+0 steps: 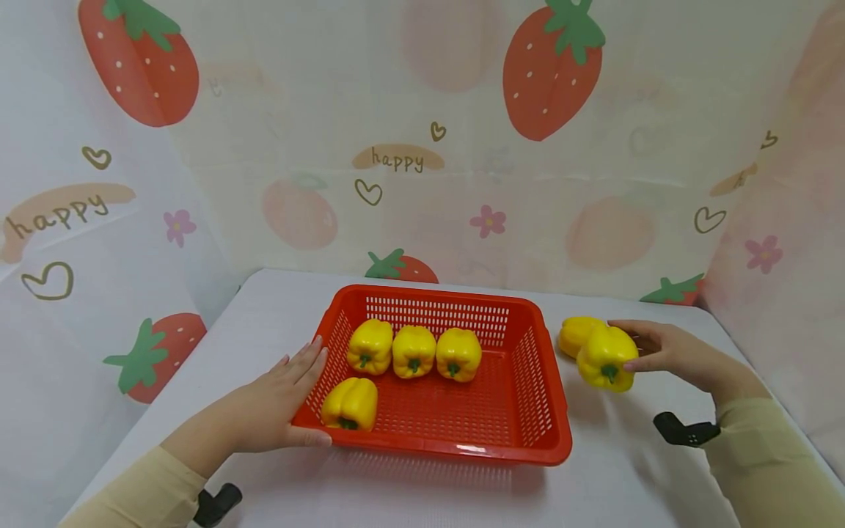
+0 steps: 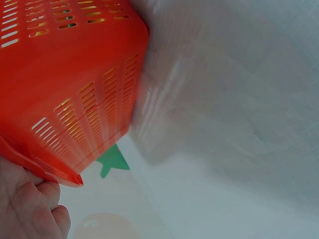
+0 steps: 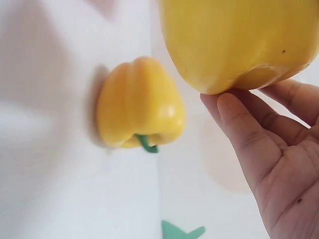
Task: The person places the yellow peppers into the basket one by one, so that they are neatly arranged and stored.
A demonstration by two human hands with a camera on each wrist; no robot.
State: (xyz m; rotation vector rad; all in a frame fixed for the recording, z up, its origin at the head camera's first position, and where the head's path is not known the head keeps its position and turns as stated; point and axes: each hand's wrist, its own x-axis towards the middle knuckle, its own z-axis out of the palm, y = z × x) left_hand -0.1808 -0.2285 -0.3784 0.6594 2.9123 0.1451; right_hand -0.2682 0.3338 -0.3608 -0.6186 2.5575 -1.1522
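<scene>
A red plastic basket [image 1: 449,449] with slotted walls stands on the table. Its near left corner is in the grip of my left hand [image 1: 273,407], fingers along the left rim and thumb by the front. In the left wrist view, the fingers bend at the rim of the basket [image 2: 75,55]. At the right, my right hand [image 1: 673,356] pinches a yellow bell pepper [image 1: 604,356] by its side, stem toward me. The right wrist view shows thumb and fingertips against this pepper [image 3: 239,45]. Behind it lies another yellow bell pepper [image 1: 576,334], also visible in the right wrist view.
Inside the basket, a row of three yellow bell peppers [image 1: 414,350] sits along the back, and one more pepper [image 1: 353,403] lies at the near left. A white cloth covers the table [image 1: 277,308]. Strawberry-print sheets [image 1: 462,205] hang behind and at both sides.
</scene>
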